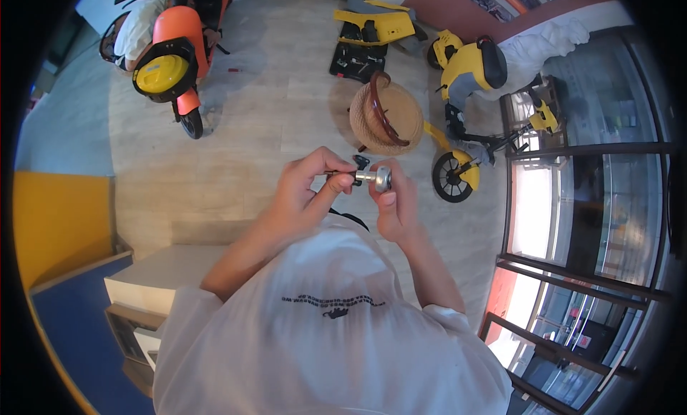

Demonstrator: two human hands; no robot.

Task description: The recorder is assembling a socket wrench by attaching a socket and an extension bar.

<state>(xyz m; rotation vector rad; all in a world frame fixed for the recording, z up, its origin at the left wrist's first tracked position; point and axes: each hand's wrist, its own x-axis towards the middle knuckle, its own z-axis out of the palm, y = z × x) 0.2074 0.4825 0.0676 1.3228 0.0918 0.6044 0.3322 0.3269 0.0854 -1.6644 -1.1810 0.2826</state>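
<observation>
In front of my chest, both hands hold a small metal part (382, 179) with a round silver end and a narrower shaft, perhaps a lock cylinder. My left hand (309, 186) pinches its thin left end between thumb and forefinger. A short black piece (361, 161) sticks out beside those fingertips. Around the round silver end, my right hand (398, 206) is closed, thumb below. What lies inside my left fingers is partly hidden. Just beyond my hands stands a round woven chair (411, 113) with a curved brown wooden rail.
A yellow and grey scooter (469, 68), partly stripped, stands at right with its front wheel (452, 177). Yellow body panels (379, 28) and a black tool case (358, 59) lie ahead. An orange scooter (179, 28) is far left, a white cabinet (161, 268) near left, glass doors (565, 214) right.
</observation>
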